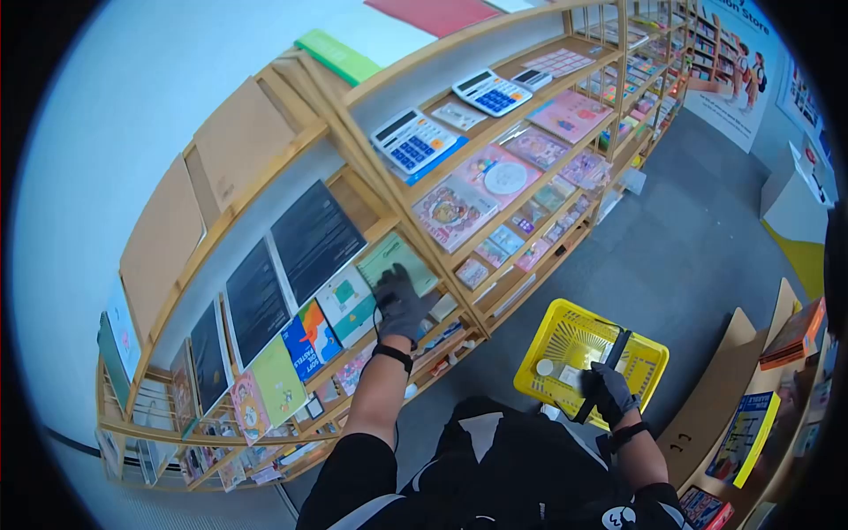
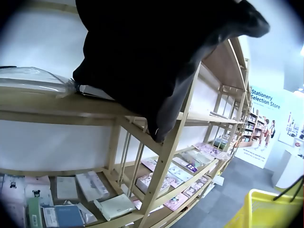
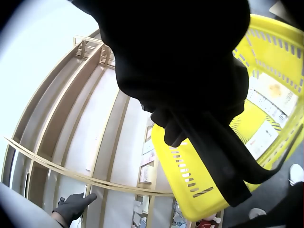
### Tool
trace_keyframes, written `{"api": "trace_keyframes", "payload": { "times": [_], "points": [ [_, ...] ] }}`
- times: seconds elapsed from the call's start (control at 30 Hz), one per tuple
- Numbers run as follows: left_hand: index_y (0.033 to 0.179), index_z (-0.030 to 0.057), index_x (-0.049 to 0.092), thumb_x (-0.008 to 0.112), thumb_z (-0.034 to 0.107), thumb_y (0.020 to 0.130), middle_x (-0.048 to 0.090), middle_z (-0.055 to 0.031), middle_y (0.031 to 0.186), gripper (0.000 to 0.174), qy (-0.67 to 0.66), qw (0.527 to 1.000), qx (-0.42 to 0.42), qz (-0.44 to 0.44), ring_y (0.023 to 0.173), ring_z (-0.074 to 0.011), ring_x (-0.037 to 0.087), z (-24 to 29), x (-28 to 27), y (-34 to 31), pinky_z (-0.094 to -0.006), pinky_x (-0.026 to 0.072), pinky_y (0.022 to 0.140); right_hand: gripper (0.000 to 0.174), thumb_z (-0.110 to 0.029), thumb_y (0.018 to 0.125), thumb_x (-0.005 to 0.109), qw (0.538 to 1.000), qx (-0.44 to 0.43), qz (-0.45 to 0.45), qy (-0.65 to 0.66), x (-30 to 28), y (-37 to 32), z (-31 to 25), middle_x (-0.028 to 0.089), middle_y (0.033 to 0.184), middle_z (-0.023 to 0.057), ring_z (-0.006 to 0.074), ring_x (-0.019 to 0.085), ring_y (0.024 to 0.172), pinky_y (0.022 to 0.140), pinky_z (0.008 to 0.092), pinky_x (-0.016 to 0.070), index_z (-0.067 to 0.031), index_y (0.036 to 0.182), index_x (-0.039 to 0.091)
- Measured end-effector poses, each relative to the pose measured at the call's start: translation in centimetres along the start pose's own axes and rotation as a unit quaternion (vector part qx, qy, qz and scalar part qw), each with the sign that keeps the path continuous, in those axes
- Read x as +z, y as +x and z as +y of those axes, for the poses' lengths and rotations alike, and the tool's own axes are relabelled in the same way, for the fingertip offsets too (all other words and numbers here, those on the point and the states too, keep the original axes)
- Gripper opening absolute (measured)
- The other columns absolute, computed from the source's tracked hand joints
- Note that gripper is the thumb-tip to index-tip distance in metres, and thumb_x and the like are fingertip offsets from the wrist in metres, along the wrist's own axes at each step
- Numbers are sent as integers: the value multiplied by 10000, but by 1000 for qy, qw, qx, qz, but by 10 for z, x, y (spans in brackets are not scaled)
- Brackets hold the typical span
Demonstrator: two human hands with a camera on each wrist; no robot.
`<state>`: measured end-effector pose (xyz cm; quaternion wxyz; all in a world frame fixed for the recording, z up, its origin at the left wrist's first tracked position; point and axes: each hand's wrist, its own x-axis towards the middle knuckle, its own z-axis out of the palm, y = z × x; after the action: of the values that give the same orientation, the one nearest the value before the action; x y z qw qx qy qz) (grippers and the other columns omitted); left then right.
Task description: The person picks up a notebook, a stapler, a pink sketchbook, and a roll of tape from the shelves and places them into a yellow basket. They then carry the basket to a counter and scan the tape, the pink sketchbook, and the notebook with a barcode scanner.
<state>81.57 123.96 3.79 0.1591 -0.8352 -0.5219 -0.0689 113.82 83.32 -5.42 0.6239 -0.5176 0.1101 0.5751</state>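
Note:
My left hand [image 1: 402,305], in a dark glove, reaches to the shelf on the left, its fingers over a pale green notebook [image 1: 415,265]. In the left wrist view that hand is a large dark shape, and a clear plastic wrapper [image 2: 35,78] lies on the shelf by its fingertips. With my right hand [image 1: 609,393], also gloved, I grip the black handle [image 1: 614,353] of a yellow shopping basket [image 1: 649,362]. Inside the basket are white packages [image 3: 261,140] and a small round white item [image 1: 545,367]. The basket hangs above the grey floor.
Wooden shelving [image 1: 353,79] runs along the left with notebooks, an oil pastels box [image 1: 309,340], black sheets [image 1: 314,238] and calculators [image 1: 412,141]. Another shelf [image 1: 738,389] with boxed goods stands at the right. Grey floor stretches ahead to a store poster [image 1: 729,79] and a white counter [image 1: 791,199].

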Motion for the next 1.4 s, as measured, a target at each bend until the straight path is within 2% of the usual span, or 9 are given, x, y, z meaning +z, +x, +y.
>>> {"api": "trace_keyframes", "payload": {
  "times": [0.17,0.37,0.47,0.57,0.73,0.83,1.0,1.1,1.4],
  "points": [
    [1511,-105,450,786,712,753,638,-324,1253,1164,20,998,-46,-43,1132,-422,661,9,2,10,-530,519,952,221,-197,1036,652,999,-27,-26,-18,11,27,-34,670,839,129,246,634,672,641,367,542,0,1134,636],
    [1509,-116,454,778,745,748,659,-313,1242,1194,14,1000,-12,-19,1113,-425,678,4,16,8,-525,533,954,223,-189,1040,645,996,-28,-4,-79,34,26,-64,667,827,113,226,616,648,620,362,535,-10,1173,637],
    [1509,-110,465,777,750,745,672,-301,1224,1192,36,999,3,19,1104,-416,687,-2,16,3,-511,542,947,278,-249,1061,627,996,8,-83,-30,32,44,-62,648,827,103,231,616,678,656,361,525,3,1175,610],
    [1498,-106,487,768,752,752,679,-286,1226,1170,1,998,-8,-56,1128,-395,687,-3,5,11,-487,548,940,260,-238,1063,616,997,-9,-65,-37,45,39,-64,642,800,90,221,618,658,626,357,534,-9,1184,628],
    [1468,-111,516,752,753,776,702,-267,1175,1132,40,999,1,-37,1067,-378,712,0,-5,9,-471,568,890,251,-236,1070,599,999,-26,-29,-34,75,18,-66,637,777,78,215,618,643,613,349,540,-18,1189,637],
    [1451,-118,530,734,760,799,722,-255,1124,1113,19,996,-19,-83,990,-375,733,2,-21,14,-471,582,837,251,-236,1072,597,999,-27,-28,-22,75,22,-61,646,790,84,213,621,646,613,347,541,-19,1190,638],
    [1442,-114,542,723,757,819,732,-246,1087,1086,-3,999,-4,-48,937,-371,742,-6,-10,14,-466,590,793,256,-239,1075,592,998,-27,-34,-36,75,24,-57,672,827,99,214,632,656,615,348,548,-19,1198,637],
    [1509,-94,487,672,804,818,694,-316,1239,1148,-51,995,-4,-89,1068,-436,724,-8,6,15,-551,565,882,277,-271,1074,592,997,-20,-67,-36,63,38,-50,662,834,87,220,634,685,651,364,544,-25,1196,625],
    [1477,-98,530,736,735,806,730,-258,1128,1089,19,999,-12,-50,976,-378,739,-6,6,14,-508,579,835,283,-287,1077,595,994,-6,-81,-67,58,38,-44,647,836,76,212,623,691,660,358,535,-26,1183,615]
  ]
}}
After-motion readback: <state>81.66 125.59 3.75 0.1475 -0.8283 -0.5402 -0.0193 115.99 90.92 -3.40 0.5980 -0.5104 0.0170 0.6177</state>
